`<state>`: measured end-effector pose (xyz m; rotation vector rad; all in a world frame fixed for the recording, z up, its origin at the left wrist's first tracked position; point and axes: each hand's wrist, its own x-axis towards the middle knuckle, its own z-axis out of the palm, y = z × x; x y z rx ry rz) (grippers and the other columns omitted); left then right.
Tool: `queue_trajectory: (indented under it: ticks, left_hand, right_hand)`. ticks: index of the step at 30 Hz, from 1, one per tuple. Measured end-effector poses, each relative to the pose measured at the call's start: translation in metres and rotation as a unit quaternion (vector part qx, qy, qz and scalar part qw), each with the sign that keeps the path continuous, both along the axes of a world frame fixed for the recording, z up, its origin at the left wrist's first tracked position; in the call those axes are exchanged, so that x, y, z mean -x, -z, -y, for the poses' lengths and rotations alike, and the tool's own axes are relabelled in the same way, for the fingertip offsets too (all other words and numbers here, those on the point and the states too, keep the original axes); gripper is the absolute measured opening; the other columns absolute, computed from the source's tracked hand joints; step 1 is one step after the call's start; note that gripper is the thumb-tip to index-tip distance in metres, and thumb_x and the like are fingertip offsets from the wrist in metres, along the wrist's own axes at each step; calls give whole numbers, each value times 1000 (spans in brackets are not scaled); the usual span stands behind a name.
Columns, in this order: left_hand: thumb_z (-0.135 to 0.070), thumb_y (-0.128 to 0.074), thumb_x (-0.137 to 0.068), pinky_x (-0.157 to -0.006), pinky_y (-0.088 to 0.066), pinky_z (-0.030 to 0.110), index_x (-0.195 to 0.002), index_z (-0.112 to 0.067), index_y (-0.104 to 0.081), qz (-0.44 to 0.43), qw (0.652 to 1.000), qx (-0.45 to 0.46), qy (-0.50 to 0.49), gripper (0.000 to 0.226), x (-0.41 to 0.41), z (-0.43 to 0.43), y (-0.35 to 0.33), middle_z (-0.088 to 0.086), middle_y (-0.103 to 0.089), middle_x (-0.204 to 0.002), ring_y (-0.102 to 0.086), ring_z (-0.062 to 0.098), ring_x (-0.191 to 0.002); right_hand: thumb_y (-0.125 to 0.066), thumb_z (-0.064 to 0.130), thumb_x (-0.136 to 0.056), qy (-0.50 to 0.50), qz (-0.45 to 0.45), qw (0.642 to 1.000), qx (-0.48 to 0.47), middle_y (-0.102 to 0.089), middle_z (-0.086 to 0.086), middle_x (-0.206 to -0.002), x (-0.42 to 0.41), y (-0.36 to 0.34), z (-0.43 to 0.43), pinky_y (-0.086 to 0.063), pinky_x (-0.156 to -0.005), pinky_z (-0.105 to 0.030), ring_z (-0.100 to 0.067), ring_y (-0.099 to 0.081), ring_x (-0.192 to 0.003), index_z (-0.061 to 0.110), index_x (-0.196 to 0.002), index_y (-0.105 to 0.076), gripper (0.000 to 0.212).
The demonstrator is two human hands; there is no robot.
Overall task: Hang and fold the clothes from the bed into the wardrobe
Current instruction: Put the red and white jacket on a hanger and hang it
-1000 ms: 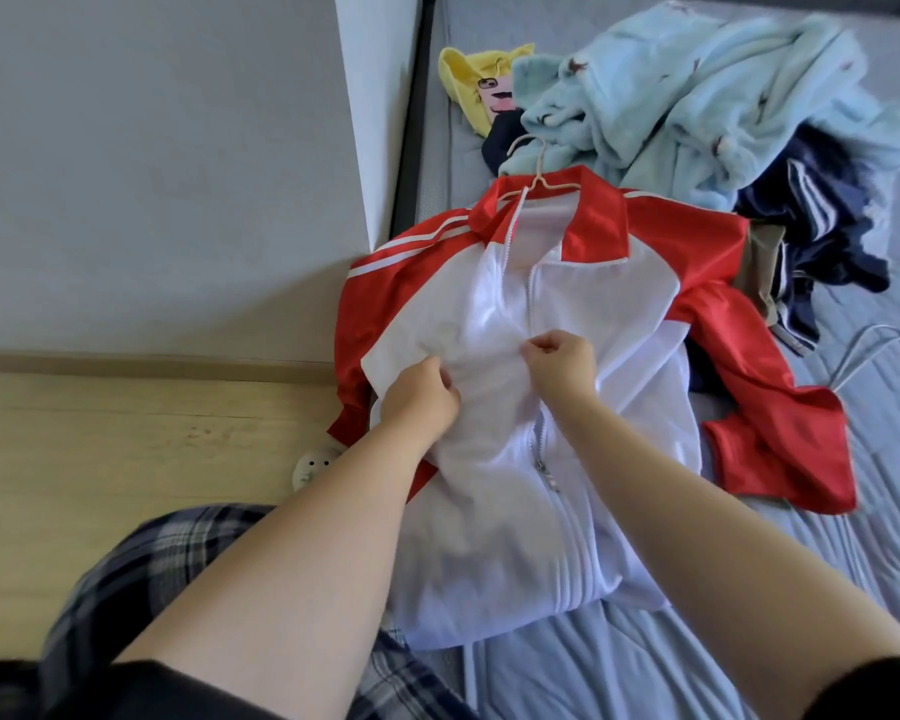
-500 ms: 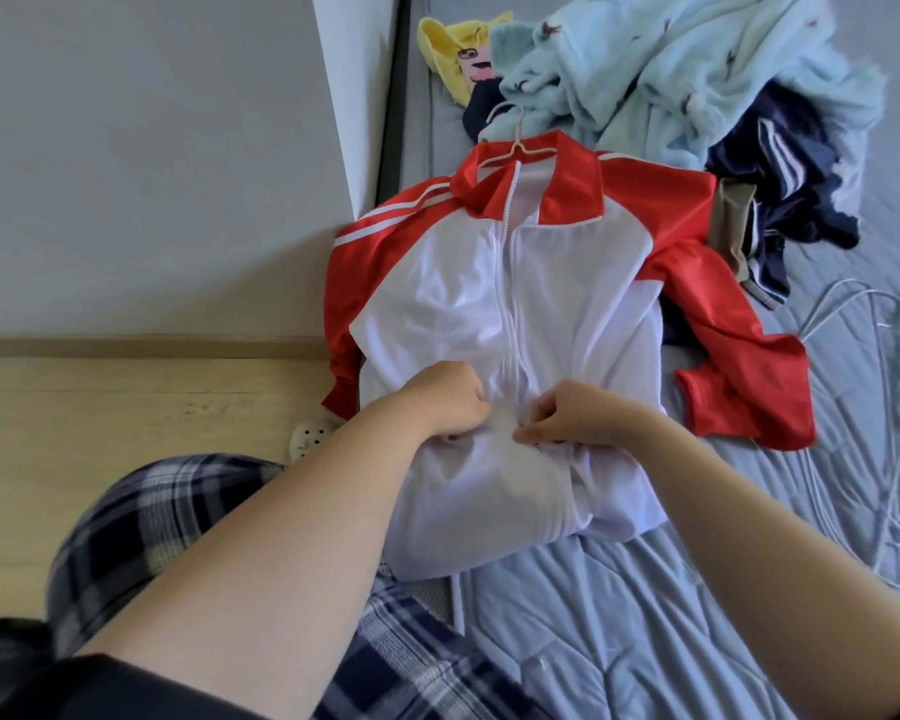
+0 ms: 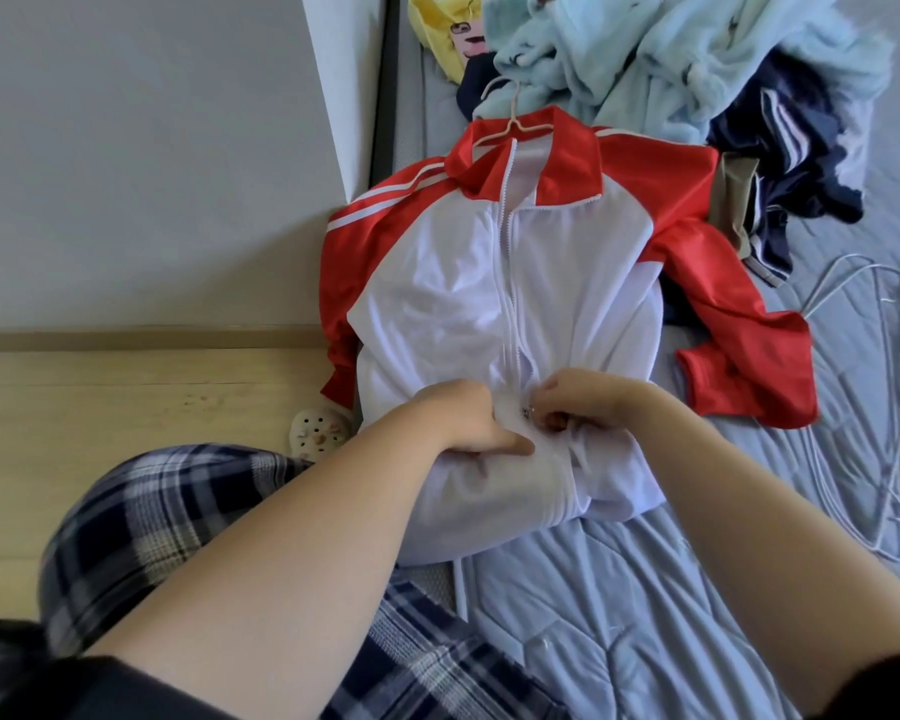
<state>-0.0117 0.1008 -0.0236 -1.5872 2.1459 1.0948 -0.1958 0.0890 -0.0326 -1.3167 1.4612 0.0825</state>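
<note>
A white jacket with red sleeves and collar (image 3: 437,288) lies face up on the grey bed (image 3: 619,605), a pale hanger (image 3: 510,114) poking from its collar. My left hand (image 3: 463,423) grips the white fabric left of the zip, low on the jacket. My right hand (image 3: 578,402) pinches the metal zip pull (image 3: 528,410) beside it. A heap of clothes sits beyond the collar: a light blue fleece (image 3: 671,59), dark striped garments (image 3: 780,148) and a yellow piece (image 3: 448,28).
Several white wire hangers (image 3: 894,387) lie on the bed at the right. A grey wall and white panel (image 3: 178,148) stand left of the bed above a wooden floor (image 3: 100,407). A pale slipper (image 3: 315,433) sits by the bed edge. My checked trouser knee (image 3: 167,511) is bottom left.
Both hands slid down the jacket front from mid chest to near the hem. The right hand now pinches the zip pull. The camera tilted and moved slightly closer.
</note>
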Motion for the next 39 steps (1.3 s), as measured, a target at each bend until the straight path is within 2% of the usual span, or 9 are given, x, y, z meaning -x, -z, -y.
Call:
queue_trajectory:
  ticks: [3,6,12,16,20,25,28,31,39]
  left_hand:
    - [-87,-51,-58,-52,-30,28,-69,-23,-52,18,999,40,-16,65,6,-4,4,-1,-55,-69,-47,12,-59]
    - [-84,-51,-65,-55,-32,28,-67,-23,-44,39,997,65,-14,61,15,-6,10,-5,-51,-71,-47,12,-64]
    - [-55,-65,-80,-68,-38,31,-74,-17,-46,25,1000,10,-9,42,15,-1,15,-1,-51,-77,-51,21,-75]
    - [-44,-65,-84,-74,-40,30,-98,-6,-61,35,998,-3,51,41,15,1,7,11,-61,-93,-58,30,-91]
    - [-26,-62,-86,-60,-32,29,-56,-10,-39,17,993,-9,112,41,14,-1,11,10,-39,-58,-40,29,-73]
    - [-56,-60,-83,-59,-33,29,-48,-13,-38,-78,995,54,-44,60,8,9,10,7,-41,-50,-42,22,-60]
    - [-61,-57,-81,-48,-27,29,-47,-18,-34,-134,955,166,-206,60,11,26,5,-2,-39,-48,-43,19,-55]
    - [-64,-55,-79,-50,-28,28,-52,-21,-39,-131,941,222,-218,53,19,44,-4,-9,-44,-55,-45,16,-59]
    - [-16,-50,-81,-58,-31,29,-59,-14,-40,-148,952,167,-209,25,26,74,-8,3,-47,-66,-58,34,-85]
  right_hand:
    - [-51,6,-84,186,186,963,-53,-48,-7,-52,11,10,-4,-35,-58,-26,-17,-40,-53,8,-58,-59,27]
    - [-51,10,-87,259,259,924,-107,-54,-4,-57,19,13,-6,-40,-61,-23,-14,-45,-53,3,-71,-62,21]
    - [-45,6,-90,330,193,919,-96,-53,-3,-50,-2,8,1,-34,-49,-20,-14,-40,-51,6,-60,-54,31]
    - [-38,9,-87,377,184,899,-124,-40,0,-48,-15,-18,20,-19,-40,-20,-11,-26,-39,11,-56,-48,33]
    - [-35,6,-89,448,222,865,-44,-42,3,-39,-31,-50,55,-21,-36,-14,-9,-26,-38,10,-58,-50,34]
    - [-41,9,-86,335,124,934,15,-38,1,-46,-36,-74,72,-21,-42,-20,-12,-23,-44,12,-55,-50,33]
    - [-42,13,-90,277,96,956,6,-33,3,-44,-30,-80,73,-20,-42,-21,-12,-22,-44,13,-58,-50,32]
    - [-46,15,-91,261,77,962,24,-31,4,-42,-24,-84,76,-19,-42,-21,-12,-21,-43,12,-58,-50,33]
    - [-42,12,-94,330,128,935,-23,-30,3,-42,-29,-77,96,-14,-35,-16,-8,-21,-33,11,-61,-47,33]
